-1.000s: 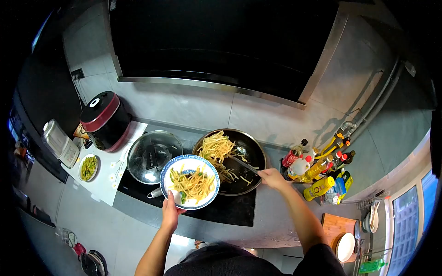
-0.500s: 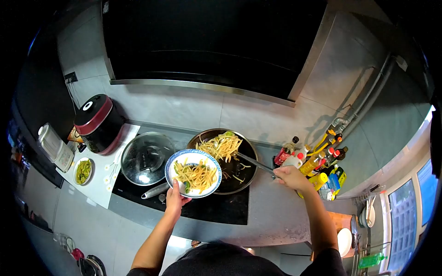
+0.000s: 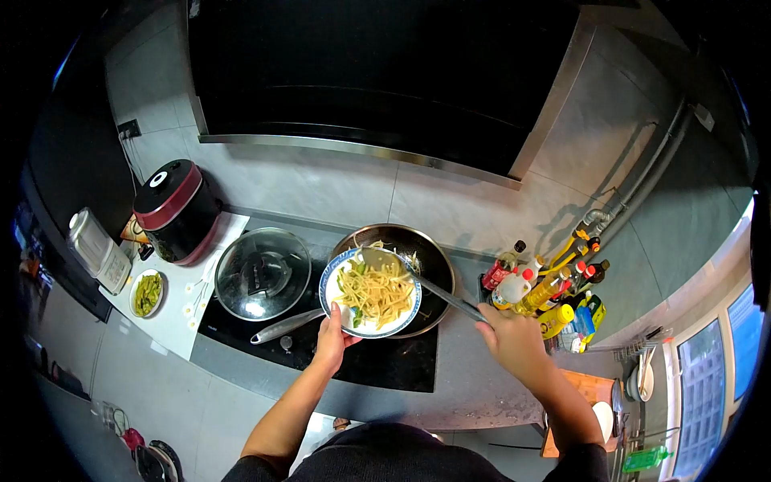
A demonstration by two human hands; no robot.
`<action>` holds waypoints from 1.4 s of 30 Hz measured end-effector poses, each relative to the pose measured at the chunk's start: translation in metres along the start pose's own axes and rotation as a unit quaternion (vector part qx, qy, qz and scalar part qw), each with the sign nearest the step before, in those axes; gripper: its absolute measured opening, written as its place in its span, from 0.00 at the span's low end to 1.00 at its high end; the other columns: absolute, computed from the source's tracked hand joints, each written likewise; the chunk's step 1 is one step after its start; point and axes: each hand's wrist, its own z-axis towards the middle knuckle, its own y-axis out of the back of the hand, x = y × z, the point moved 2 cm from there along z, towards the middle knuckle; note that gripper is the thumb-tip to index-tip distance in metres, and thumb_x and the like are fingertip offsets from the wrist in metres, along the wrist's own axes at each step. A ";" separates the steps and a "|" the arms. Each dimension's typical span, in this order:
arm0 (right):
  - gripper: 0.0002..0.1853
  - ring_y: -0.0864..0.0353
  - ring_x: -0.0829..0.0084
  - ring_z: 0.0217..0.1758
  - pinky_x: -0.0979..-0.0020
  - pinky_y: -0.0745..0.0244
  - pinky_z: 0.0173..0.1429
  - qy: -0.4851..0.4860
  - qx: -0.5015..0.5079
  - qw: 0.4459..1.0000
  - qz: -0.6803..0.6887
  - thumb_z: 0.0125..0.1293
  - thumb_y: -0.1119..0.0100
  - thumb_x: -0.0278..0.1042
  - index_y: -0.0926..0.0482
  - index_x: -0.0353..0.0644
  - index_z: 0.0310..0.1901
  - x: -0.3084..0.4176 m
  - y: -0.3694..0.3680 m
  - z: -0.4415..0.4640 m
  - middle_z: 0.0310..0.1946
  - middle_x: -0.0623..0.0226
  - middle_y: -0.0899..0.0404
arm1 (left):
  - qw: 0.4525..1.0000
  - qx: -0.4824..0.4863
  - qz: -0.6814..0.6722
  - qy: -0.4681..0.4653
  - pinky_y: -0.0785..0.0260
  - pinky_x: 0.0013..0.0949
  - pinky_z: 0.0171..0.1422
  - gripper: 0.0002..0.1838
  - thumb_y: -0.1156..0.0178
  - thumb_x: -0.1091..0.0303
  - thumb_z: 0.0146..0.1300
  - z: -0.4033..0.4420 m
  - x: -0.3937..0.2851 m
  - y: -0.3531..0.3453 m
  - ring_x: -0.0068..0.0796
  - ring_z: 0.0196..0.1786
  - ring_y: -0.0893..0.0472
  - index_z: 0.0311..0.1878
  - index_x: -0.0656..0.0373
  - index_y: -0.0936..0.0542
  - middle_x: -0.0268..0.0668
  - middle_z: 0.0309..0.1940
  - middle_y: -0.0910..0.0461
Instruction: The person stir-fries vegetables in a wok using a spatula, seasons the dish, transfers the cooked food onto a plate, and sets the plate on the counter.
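My left hand (image 3: 331, 344) grips the near edge of a white plate with a blue patterned rim (image 3: 328, 281), held over the left part of an open dark wok (image 3: 444, 265). Shredded yellowish strips with green bits (image 3: 377, 296) are heaped on the plate. The long handle of a spatula (image 3: 451, 300) is in the closed fingers of my right hand (image 3: 512, 341). Its blade rests at the top of the heap, partly hidden by food. A few pale strips show at the wok's back edge; the plate covers much of the wok.
Left of the wok sits a pan with a glass lid (image 3: 261, 269) on the black cooktop (image 3: 393, 372). A rice cooker (image 3: 177, 213) and a dish of green food (image 3: 147, 294) stand farther left. Several bottles (image 3: 542, 289) line the right side. The range hood (image 3: 361, 149) overhangs the back.
The spatula's load of strips has moved from above the wok onto the plate, whose heap is now bigger. The plate has shifted right over the wok.
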 end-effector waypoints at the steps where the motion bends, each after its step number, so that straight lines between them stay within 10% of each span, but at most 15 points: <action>1: 0.18 0.18 0.56 0.25 0.60 0.25 0.28 0.011 -0.001 1.000 -0.005 0.62 0.37 0.42 0.21 0.47 0.52 0.002 0.002 -0.001 0.26 0.62 0.20 | 1.000 -0.002 0.000 -0.001 0.21 0.29 0.44 0.34 0.61 0.36 0.73 0.000 0.001 0.000 0.24 0.44 0.17 0.59 0.60 0.28 0.38 0.47 0.19; 23: 0.12 0.18 0.51 0.32 0.56 0.23 0.39 -0.077 -0.029 0.983 0.164 0.62 0.37 0.41 0.16 0.46 0.44 -0.033 0.005 0.014 0.32 0.55 0.17 | 0.998 -0.046 0.030 -0.019 0.20 0.30 0.42 0.35 0.61 0.36 0.73 -0.027 0.000 0.026 0.27 0.45 0.16 0.61 0.62 0.29 0.40 0.48 0.18; 27: 0.17 0.16 0.54 0.39 0.56 0.24 0.43 -0.101 0.119 0.988 0.012 0.64 0.41 0.49 0.15 0.41 0.36 -0.071 -0.012 0.038 0.33 0.53 0.16 | 0.995 -0.087 0.030 -0.027 0.19 0.30 0.40 0.36 0.60 0.36 0.72 -0.041 0.008 0.051 0.28 0.43 0.15 0.58 0.64 0.28 0.41 0.46 0.18; 30: 0.19 0.18 0.58 0.27 0.57 0.25 0.33 -0.113 0.284 0.949 -0.072 0.66 0.43 0.49 0.16 0.39 0.34 -0.095 -0.052 0.065 0.24 0.55 0.18 | 0.992 -0.118 0.038 -0.030 0.19 0.28 0.36 0.37 0.60 0.35 0.72 -0.053 0.004 0.058 0.28 0.40 0.15 0.58 0.65 0.29 0.41 0.44 0.17; 34: 0.20 0.29 0.67 0.13 0.63 0.32 0.19 -0.196 0.507 0.831 0.118 0.67 0.45 0.50 0.15 0.40 0.35 -0.088 -0.081 0.095 0.16 0.64 0.24 | 0.989 -0.135 0.051 -0.044 0.19 0.29 0.36 0.37 0.60 0.35 0.71 -0.061 0.005 0.076 0.28 0.40 0.14 0.58 0.65 0.29 0.41 0.44 0.17; 42: 0.19 0.38 0.81 0.12 0.75 0.45 0.17 -0.269 0.332 0.808 0.406 0.72 0.47 0.49 0.15 0.43 0.42 -0.056 -0.191 0.061 0.15 0.75 0.30 | 0.988 -0.148 0.030 -0.044 0.18 0.33 0.40 0.36 0.61 0.37 0.73 -0.075 -0.001 0.089 0.32 0.43 0.14 0.61 0.65 0.31 0.44 0.48 0.18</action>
